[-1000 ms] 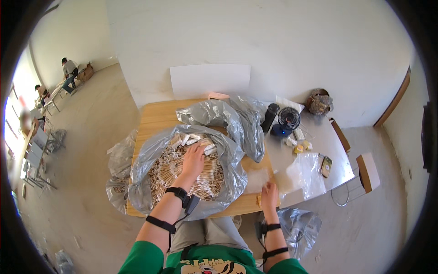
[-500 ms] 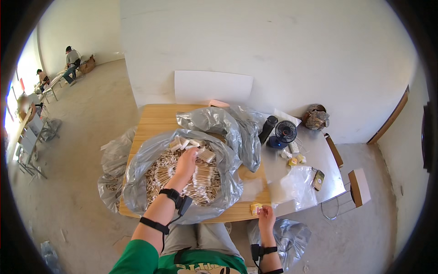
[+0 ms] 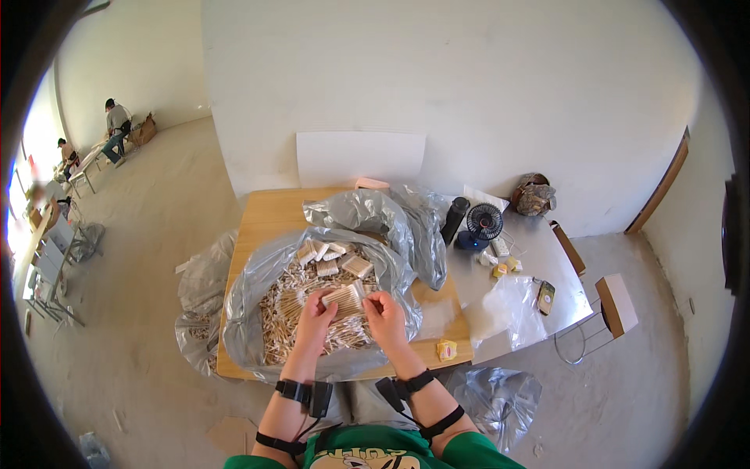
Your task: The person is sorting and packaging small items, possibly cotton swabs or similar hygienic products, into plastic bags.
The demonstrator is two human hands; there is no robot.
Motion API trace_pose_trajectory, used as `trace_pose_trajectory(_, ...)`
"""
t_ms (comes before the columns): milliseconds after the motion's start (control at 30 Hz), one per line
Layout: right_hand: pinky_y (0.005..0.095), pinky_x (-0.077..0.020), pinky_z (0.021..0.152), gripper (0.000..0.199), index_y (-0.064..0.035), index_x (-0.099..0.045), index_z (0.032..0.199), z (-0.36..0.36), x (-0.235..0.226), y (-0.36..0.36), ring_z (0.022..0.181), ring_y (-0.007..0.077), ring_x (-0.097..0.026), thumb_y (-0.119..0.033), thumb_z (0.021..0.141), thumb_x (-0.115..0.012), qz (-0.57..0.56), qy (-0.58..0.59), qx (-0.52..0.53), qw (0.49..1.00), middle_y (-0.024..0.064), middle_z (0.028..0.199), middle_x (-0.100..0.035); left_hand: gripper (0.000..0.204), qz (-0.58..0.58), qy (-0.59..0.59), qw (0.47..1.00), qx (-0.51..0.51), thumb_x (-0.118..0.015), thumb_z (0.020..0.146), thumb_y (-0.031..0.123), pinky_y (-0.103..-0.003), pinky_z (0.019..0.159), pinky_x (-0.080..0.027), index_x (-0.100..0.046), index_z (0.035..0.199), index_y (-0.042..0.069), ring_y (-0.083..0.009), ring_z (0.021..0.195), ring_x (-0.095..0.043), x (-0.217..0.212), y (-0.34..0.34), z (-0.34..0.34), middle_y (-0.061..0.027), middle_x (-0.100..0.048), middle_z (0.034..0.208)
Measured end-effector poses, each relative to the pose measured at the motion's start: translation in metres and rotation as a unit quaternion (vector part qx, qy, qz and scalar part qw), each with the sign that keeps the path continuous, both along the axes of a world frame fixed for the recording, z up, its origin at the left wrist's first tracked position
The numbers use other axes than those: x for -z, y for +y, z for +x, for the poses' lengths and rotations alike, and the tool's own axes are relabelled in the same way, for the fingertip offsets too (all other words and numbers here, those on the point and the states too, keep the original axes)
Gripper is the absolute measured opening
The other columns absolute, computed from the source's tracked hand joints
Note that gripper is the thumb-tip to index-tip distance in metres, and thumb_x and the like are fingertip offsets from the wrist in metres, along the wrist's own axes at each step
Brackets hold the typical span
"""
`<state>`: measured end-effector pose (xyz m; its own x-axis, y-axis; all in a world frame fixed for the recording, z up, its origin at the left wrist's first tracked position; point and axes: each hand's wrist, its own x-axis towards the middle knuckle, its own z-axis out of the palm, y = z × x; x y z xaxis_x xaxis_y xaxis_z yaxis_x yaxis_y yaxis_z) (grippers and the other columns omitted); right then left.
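Note:
Over the grey plastic bag [image 3: 248,313] of loose cotton swabs [image 3: 283,344], both my hands hold one small clear pack of cotton swabs [image 3: 344,302]. My left hand [image 3: 314,319] grips its left end, fingers closed round it. At the right end, the fingers of my right hand [image 3: 384,316] are pinched on the pack's clear edge; whether anything else is in that pinch is hidden. Several more filled packs [image 3: 358,266] lie on the swabs at the far side of the bag. Some small yellow cards [image 3: 446,350] rest near the front right of the wooden table [image 3: 269,205].
A metal table [image 3: 569,291] adjoins on the right, bearing a small fan [image 3: 483,223], a black bottle [image 3: 455,220], clear plastic bags [image 3: 508,313] and a phone [image 3: 546,298]. Filled plastic bags [image 3: 205,273] stand on the floor at left. Other people [image 3: 117,129] sit far left.
My left hand has drawn a swab pack from the far side toward me. My right hand has left the yellow cards and come over the bag to the pack.

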<state>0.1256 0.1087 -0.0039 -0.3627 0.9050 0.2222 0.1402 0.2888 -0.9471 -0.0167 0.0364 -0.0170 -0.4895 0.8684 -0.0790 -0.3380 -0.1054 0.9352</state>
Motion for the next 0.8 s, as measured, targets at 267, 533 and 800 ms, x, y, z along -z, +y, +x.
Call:
trace_pose_trajectory(267,0.0338,-0.0475,0.060,0.015,-0.0050,-0.058,0.086,-0.018,-0.018,-0.029,0.067,0.0283,-0.058,0.003,0.074,-0.060,0.270,-0.066,0.022,0.960,0.0103,0.078,-0.058,0.019,-0.052,0.415,0.897,-0.139,-0.060,0.087,0.020,-0.026,0.058,-0.045,-0.056,0.089,0.002,-0.0142,0.065,-0.055,0.001,-0.024,-0.001,-0.0038,-0.060,0.079)
trace_pose_trajectory(533,0.0345,-0.0487,0.064,0.022,-0.0049,-0.057,0.083,-0.012,-0.024,-0.050,0.079,0.0263,-0.058,0.001,0.062,-0.060,0.427,-0.085,-0.116,0.893,0.0063,0.086,-0.057,0.019,-0.068,-0.130,0.989,0.031,-0.055,0.089,0.020,-0.021,0.044,-0.039,-0.057,0.075,0.007,-0.0082,0.052,-0.052,-0.013,-0.038,0.000,-0.0009,-0.056,0.063)
trace_pose_trajectory(800,0.0386,-0.0460,0.068,0.023,-0.0042,-0.053,0.093,-0.010,-0.036,-0.056,0.081,0.0312,-0.055,-0.002,0.071,-0.061,0.295,-0.041,-0.083,0.951,0.0118,0.086,-0.057,0.012,-0.004,-0.089,0.996,0.016,-0.058,0.085,0.008,-0.019,0.045,-0.035,-0.058,0.073,0.007,-0.0052,0.051,-0.045,-0.001,-0.036,0.004,0.0012,-0.054,0.062)
